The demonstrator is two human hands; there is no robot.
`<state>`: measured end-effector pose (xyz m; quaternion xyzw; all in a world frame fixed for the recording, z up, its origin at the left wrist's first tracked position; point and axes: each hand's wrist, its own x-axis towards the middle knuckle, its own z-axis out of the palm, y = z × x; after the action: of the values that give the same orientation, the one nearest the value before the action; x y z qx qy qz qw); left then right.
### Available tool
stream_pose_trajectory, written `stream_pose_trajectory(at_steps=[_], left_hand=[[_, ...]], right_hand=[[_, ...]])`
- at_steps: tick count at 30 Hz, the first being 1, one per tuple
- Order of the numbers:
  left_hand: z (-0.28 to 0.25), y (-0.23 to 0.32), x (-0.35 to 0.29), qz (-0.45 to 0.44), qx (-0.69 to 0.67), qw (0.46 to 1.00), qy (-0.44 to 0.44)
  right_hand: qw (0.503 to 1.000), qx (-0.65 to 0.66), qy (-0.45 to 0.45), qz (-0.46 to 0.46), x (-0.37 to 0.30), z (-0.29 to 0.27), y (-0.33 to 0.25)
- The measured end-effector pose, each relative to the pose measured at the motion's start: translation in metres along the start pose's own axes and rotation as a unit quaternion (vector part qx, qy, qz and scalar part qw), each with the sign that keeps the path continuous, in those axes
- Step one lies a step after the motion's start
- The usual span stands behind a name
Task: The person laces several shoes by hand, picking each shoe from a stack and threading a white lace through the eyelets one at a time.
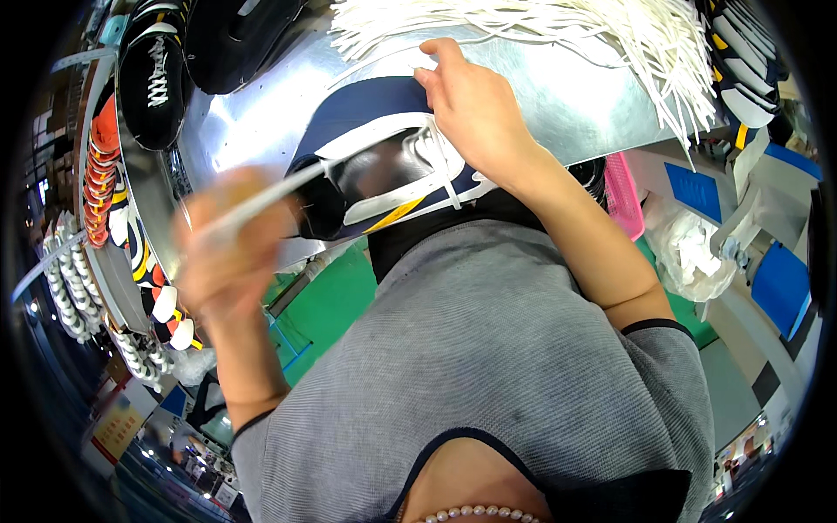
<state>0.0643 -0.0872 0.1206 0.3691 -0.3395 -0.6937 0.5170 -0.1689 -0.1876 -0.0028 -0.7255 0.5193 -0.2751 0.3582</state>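
White shoelace (296, 180), one strand, runs from your blurred, closed left hand (237, 244) to one navy, white-trimmed, yellow-striped shoe upper (366, 103) between both hands, your right hand (475, 100) half-curled, its hold unclear.

Bright | tabletop (228, 129) glare | left grip (234, 260) blurred (heavily) | edges bowed

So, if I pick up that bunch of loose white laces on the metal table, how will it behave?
The white laces look floppy: strands curve freely, and a few ends reach past the metal table's edge. Each is probably light, being thin. Lifting some may drag others, since they lie crossed.
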Motion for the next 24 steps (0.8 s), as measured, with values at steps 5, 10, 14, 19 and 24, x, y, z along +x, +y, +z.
stream_pose_trajectory(at_steps=[5, 10, 14, 19, 24], left_hand=[[0.014, 0.012, -0.047, 0.155, -0.009, 0.935, 0.319], [0.028, -0.082, 0.013, 0.183, 0.693, 0.692, 0.091], [0.021, -0.1, 0.019, 0.139, 0.612, 0.765, 0.144], [0.026, -0.095, 0.024, 0.096, 0.585, 0.786, 0.174], [0.025, -0.099, 0.024, 0.082, 0.595, 0.781, 0.171]], right_hand=[[0.999, -0.03, 0.04, -0.001, 0.006, 0.008, -0.001], [0.969, 0.237, 0.068, -0.019, 0.008, -0.001, 0.005], [0.968, 0.243, 0.03, -0.055, -0.035, -0.024, -0.016], [0.985, 0.148, -0.068, -0.05, -0.083, -0.024, -0.02], [0.988, 0.123, -0.098, -0.013, -0.084, -0.022, -0.015]])
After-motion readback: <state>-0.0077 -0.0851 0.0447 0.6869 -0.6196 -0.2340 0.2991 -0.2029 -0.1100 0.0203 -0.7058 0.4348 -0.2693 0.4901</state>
